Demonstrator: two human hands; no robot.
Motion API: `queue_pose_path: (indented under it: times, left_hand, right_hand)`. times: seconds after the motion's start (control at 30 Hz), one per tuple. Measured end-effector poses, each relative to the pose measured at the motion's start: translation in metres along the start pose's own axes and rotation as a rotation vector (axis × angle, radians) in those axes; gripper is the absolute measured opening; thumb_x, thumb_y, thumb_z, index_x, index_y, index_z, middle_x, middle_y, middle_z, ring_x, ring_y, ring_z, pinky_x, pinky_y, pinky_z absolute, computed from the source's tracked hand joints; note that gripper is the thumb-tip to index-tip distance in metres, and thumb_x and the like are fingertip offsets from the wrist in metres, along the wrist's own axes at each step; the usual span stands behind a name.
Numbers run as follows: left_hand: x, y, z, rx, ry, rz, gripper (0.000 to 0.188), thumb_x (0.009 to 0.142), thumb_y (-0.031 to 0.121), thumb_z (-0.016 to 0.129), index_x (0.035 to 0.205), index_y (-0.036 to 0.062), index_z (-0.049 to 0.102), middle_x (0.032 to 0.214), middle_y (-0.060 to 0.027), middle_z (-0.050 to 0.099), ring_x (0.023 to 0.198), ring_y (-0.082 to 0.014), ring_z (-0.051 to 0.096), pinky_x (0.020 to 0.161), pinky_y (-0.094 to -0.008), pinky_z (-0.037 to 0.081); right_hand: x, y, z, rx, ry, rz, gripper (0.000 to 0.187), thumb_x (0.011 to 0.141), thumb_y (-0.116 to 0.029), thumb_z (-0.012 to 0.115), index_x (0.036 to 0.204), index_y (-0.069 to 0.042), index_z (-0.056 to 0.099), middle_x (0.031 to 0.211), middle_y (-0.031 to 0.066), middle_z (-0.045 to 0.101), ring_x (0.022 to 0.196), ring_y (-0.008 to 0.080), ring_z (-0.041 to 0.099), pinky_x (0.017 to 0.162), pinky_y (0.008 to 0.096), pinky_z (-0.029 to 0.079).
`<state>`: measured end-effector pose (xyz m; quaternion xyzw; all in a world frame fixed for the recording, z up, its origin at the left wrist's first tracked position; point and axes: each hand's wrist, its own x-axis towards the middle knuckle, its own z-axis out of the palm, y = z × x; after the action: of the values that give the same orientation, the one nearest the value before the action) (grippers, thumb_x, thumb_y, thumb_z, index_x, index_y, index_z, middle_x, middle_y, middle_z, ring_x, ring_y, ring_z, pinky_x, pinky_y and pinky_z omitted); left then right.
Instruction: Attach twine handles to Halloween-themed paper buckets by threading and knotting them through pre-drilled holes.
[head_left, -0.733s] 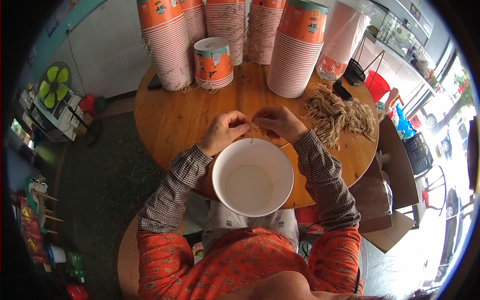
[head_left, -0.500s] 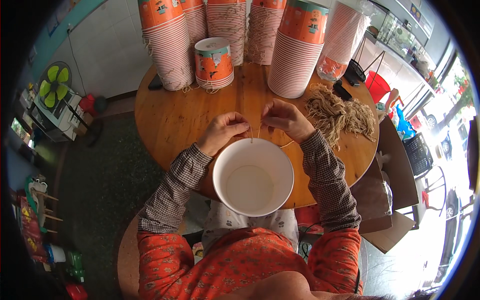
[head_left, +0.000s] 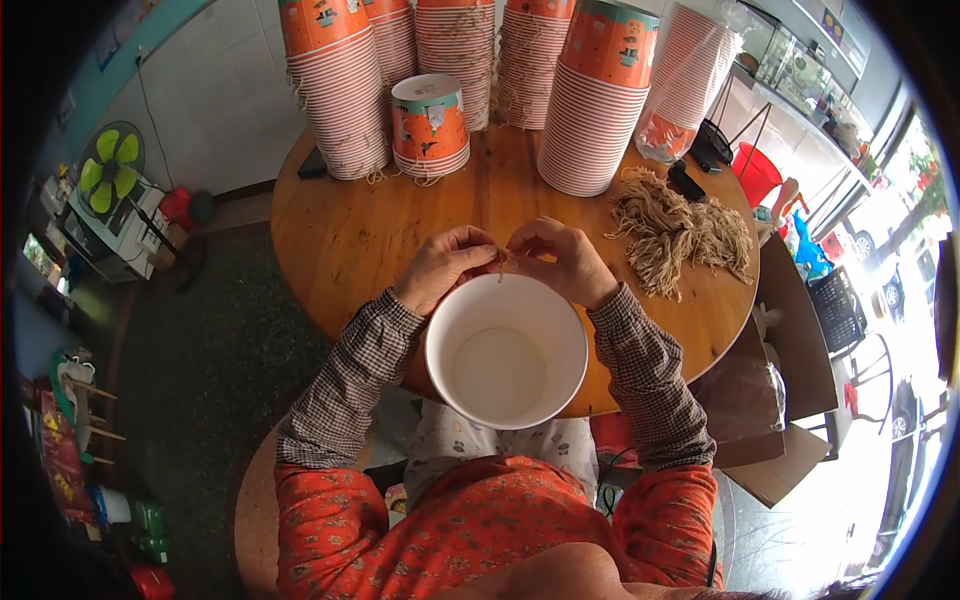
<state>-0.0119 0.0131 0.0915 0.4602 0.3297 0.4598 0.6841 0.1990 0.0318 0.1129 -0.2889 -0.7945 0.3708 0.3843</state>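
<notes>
A white-lined paper bucket (head_left: 498, 375) faces me with its open mouth up, at the near edge of the round wooden table. At its far rim, a thin tan string (head_left: 502, 266) is pinched by my left hand (head_left: 450, 266) between thumb and forefinger. My right hand (head_left: 565, 258) meets it there, fingers pressed together on the same string. The fingertips of both hands nearly touch just above the rim. Exactly how the string is looped between them is too small to make out. The bucket's outer wall is hidden from here.
Tall stacks of orange paper buckets (head_left: 592, 120) line the table's far side, with a short upturned stack (head_left: 431, 130) before them. A bundle of tan strings (head_left: 680, 232) lies at the right, near a black object (head_left: 686, 182). A cardboard box (head_left: 765, 390) stands right of the table (head_left: 340, 250).
My right hand has moved left and slightly down, bringing its fingers against those of my left hand at the string. The left hand and the bucket have barely shifted.
</notes>
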Motion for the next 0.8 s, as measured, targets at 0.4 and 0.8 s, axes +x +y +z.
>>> queue_pose_path:
  times: [0.4, 0.8]
  left_hand:
    - [-0.007, 0.003, 0.009, 0.110, 0.006, 0.107, 0.019, 0.091, 0.006, 0.058, 0.110, 0.0009, 0.057, 0.087, -0.0028, 0.063, 0.075, -0.0088, 0.062, 0.068, -0.0215, 0.053]
    - [-0.012, 0.014, 0.018, 0.780, 0.056, 0.522, 0.008, 0.089, 0.002, 0.060, 0.096, -0.0020, 0.062, 0.086, -0.0048, 0.066, 0.080, -0.0076, 0.062, 0.070, -0.0228, 0.051]
  right_hand:
    - [0.003, 0.003, 0.010, 0.320, 0.047, 0.186, 0.011, 0.091, -0.008, 0.059, 0.094, 0.002, 0.061, 0.082, 0.0030, 0.064, 0.075, 0.0088, 0.061, 0.071, 0.0230, 0.051]
    - [0.009, 0.011, 0.015, 0.400, 0.074, 0.206, 0.011, 0.090, -0.010, 0.059, 0.088, 0.001, 0.059, 0.073, 0.0027, 0.061, 0.065, 0.0082, 0.057, 0.061, 0.0231, 0.049]
